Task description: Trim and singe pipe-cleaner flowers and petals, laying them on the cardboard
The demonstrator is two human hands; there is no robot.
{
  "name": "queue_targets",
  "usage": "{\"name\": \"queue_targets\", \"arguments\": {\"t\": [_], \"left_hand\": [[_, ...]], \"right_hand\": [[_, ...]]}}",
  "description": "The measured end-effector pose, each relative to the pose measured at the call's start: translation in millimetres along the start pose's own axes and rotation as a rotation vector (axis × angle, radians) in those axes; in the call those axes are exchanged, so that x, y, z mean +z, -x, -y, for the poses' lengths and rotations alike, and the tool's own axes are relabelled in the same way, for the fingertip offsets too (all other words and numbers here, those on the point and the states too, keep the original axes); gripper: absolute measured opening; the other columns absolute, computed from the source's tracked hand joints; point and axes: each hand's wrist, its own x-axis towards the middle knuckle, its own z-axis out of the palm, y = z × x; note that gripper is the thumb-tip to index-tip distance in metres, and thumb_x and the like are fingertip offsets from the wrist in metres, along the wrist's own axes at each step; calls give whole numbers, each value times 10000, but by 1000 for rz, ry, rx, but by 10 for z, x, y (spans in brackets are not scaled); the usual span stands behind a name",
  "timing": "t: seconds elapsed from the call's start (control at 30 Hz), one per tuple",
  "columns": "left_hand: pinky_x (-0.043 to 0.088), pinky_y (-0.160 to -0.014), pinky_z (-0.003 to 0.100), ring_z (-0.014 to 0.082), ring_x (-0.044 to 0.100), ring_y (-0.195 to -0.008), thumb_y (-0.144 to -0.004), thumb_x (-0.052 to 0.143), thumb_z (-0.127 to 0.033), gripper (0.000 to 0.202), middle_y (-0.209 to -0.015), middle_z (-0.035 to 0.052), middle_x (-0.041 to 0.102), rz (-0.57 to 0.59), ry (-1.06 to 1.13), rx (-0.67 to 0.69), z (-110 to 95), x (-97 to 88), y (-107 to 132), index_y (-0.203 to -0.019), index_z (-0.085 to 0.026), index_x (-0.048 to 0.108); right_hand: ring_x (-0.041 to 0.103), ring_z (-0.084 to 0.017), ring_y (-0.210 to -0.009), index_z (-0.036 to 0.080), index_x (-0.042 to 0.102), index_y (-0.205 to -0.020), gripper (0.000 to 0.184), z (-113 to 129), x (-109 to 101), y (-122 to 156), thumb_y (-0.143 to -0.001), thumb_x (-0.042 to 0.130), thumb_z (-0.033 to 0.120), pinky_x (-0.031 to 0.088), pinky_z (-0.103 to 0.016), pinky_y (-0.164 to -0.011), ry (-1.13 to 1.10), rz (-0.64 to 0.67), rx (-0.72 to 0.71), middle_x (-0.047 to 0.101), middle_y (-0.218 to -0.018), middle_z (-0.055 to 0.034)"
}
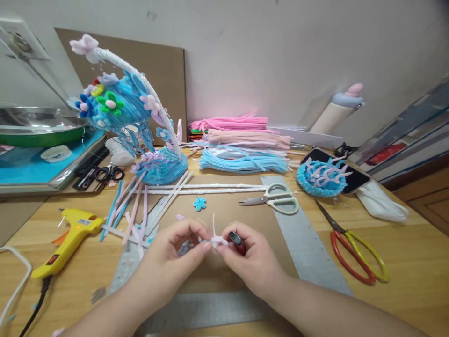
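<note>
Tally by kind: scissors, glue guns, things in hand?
Scissors: 3 (grey-green scissors, red-yellow scissors, black scissors)
Glue gun: 1
Pinched white pipe-cleaner piece, left hand and right hand: 1
Dark object in right hand: 1
Total: 6

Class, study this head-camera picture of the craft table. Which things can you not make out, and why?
Head view: dark object in the right hand, mostly covered by that hand; its kind is unclear.
Head view: pipe-cleaner piece pinched by the left hand, too small to tell its shape.
Head view: phone, largely hidden under the blue woven disc.
Head view: metal pan, cut off by the left edge.
</note>
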Motion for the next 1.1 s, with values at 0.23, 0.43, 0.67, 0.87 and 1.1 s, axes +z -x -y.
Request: {"name": "queue_targets", "arguments": {"t": [0.23,0.43,0.67,0.87,1.1], "left_hand": [[459,-622,270,181,621,-643,-882,614,-346,211,-680,6,671,105,-552,164,-85,-613,-39,-713,-252,698],[441,-913,393,285,612,-1041,-869,596,-326,370,-1204,100,668,-321,-722,266,2,-545,-85,-1226,-246,656],[483,-727,285,187,626,-788,-802,720,-319,83,-797,13,709,-52,65,-5,-13,44,115,-784,-238,708],[503,-682,236,144,633,-713,-723,817,-300,143,-748,4,707,-67,374,-131,25,130,44,-743,-210,708],[505,-775,234,156,670,-879,-854,694,-242,74,-920,16,724,-103,263,-18,65,67,98,-791,-227,657]], "right_hand": [[420,-99,-581,216,543,-729,145,-36,-66,-43,-818,648,264,339,-227,-523,106,-100,-186,475,-646,52],[453,-97,-581,224,636,-806,49,-5,-94,16,-838,661,195,351,-239,-550,182,-93,-399,522,-661,52],[474,-88,-599,271,645,-892,78,-9,-79,58,-866,669,201,357,-226,-555,150,-41,-512,570,-700,63],[475,-95,-620,266,632,-878,36,-58,-38,62,-907,650,277,374,-233,-583,86,-20,-448,553,-708,55],[451,-137,-666,251,552,-956,390,-85,-120,97,-932,470,631,387,-267,-585,27,8,-277,497,-795,16]]}}
